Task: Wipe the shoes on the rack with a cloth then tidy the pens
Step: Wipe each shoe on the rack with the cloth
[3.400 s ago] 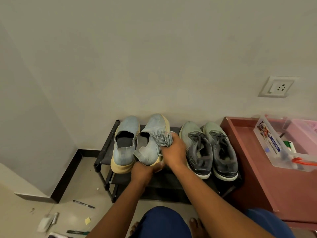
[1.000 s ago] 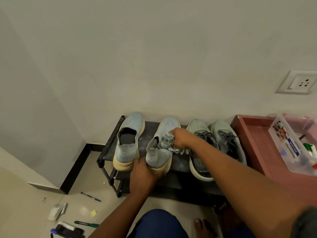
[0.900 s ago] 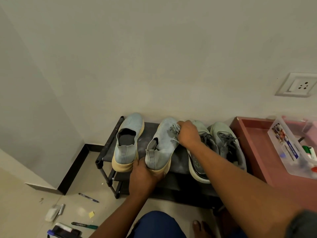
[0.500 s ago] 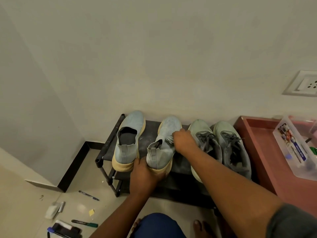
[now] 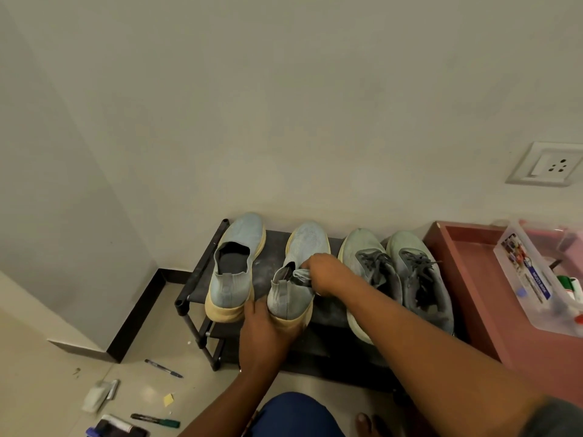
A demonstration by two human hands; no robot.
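Now four shoes stand in a row on the black shoe rack (image 5: 202,272), toes toward the wall. The left hand (image 5: 265,335) grips the heel of the second blue shoe (image 5: 296,279) at the rack's front edge, fingers curled round its cream sole. The right hand (image 5: 328,274) pinches a bunched grey cloth (image 5: 301,276) and presses it against that shoe's collar, just beside the opening. The other blue shoe (image 5: 235,266) sits at the rack's left end, its heel touching the left hand's thumb side. Toward the right end lies the pair of grey laced shoes (image 5: 397,279) (the forearm crosses over the nearer one's heel).

On the floor left of the rack lie a blue pen (image 5: 164,369) near the rack's front leg and a green-tipped marker (image 5: 156,421) closer to the bottom edge, well apart from each other. A white eraser-like block (image 5: 94,398) and a yellow scrap (image 5: 168,399) lie between them. Right of the rack stands a red-brown table (image 5: 473,279) carrying a clear plastic box (image 5: 530,279) with markers inside.
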